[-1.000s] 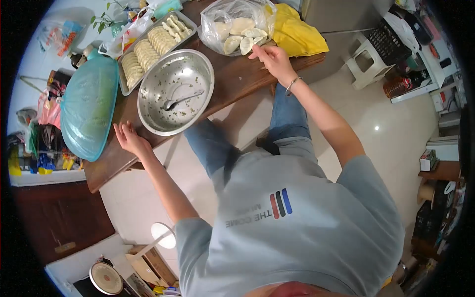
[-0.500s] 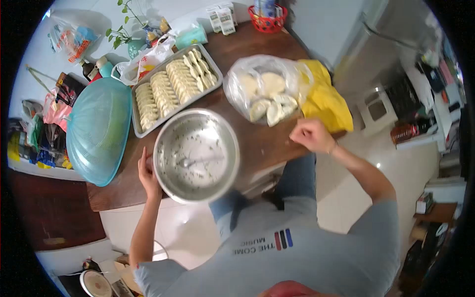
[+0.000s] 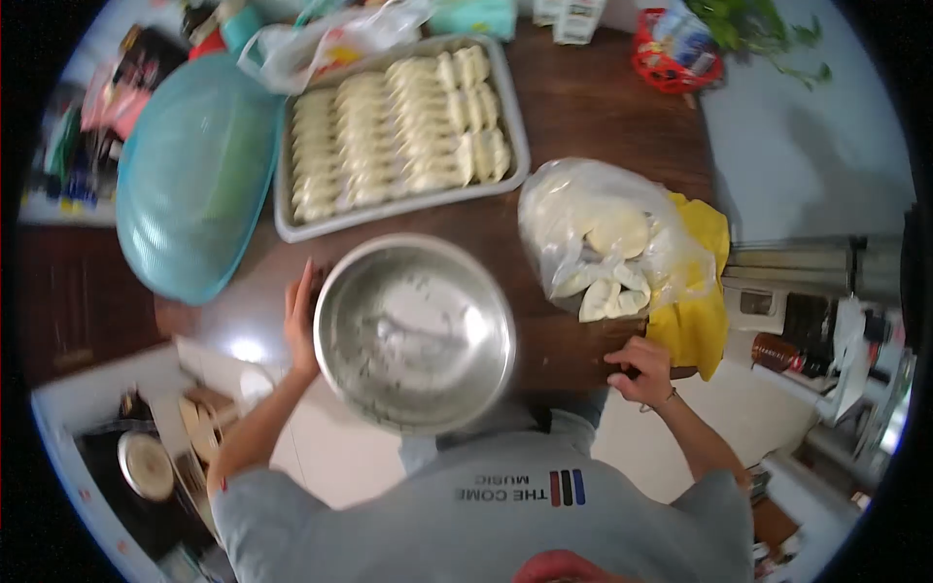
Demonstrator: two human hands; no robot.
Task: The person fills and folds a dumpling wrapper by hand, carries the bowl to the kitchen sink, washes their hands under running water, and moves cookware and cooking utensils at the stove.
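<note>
My left hand [image 3: 303, 325] rests against the left outer side of a steel bowl [image 3: 416, 255], its visible fingers stretched upward and thumb hidden. Inside the bowl lie green bits and a blurred spoon [image 3: 413, 333]. The bowl overhangs the table's front edge. My right hand [image 3: 641, 372] is at that edge, fingers curled, with nothing visible in them. Just above it, several folded dumplings [image 3: 615, 294] lie at the mouth of a clear plastic bag [image 3: 556, 209] holding pale round pieces [image 3: 619, 233]. Behind the bowl, a metal tray [image 3: 403, 210] holds rows of dumplings [image 3: 367, 136].
A blue mesh cover [image 3: 199, 180] is on the table's left side. Yellow cloth [image 3: 695, 321] lies under and beside the bag at the right. Behind are a white plastic bag [image 3: 340, 44], a red basket [image 3: 671, 73] and cartons [image 3: 575, 19].
The view has shifted, bringing the red basket into sight. My left hand has come up against the bowl's side. My right hand has drawn back from the dumplings, its fingers more curled.
</note>
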